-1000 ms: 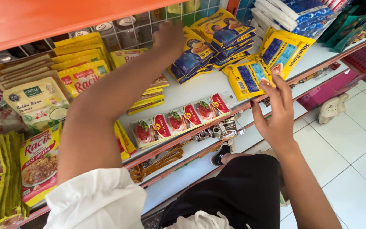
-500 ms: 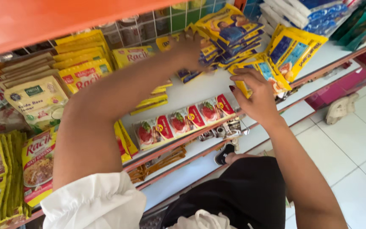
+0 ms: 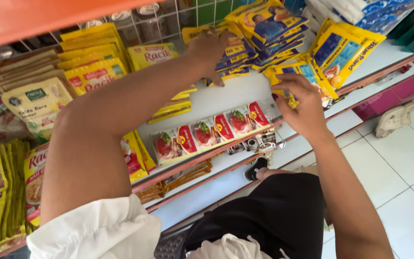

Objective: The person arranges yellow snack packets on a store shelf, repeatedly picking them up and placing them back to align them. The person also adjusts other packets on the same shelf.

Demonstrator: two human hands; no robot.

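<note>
The white shelf (image 3: 226, 98) runs from nine o'clock up to two o'clock, its red front edge just above the person's black-clad lap. A bare strip of shelf lies open between the two hands. At nine to eleven o'clock stand yellow seasoning packets (image 3: 94, 72), partly cut off by the orange shelf (image 3: 34, 17) overhead. The stack of yellow-and-blue sachets (image 3: 245, 50) sits at twelve o'clock; the left hand (image 3: 209, 50) rests on its near side, fingers curled narrowly over the top sachet, whether gripping it cannot be told. At one o'clock the right hand (image 3: 300, 103) pinches the lower edge of a yellow-and-blue pouch (image 3: 307, 76), fingertips hidden behind it. A strip of red sachets (image 3: 209, 132) lies along the front edge.
</note>
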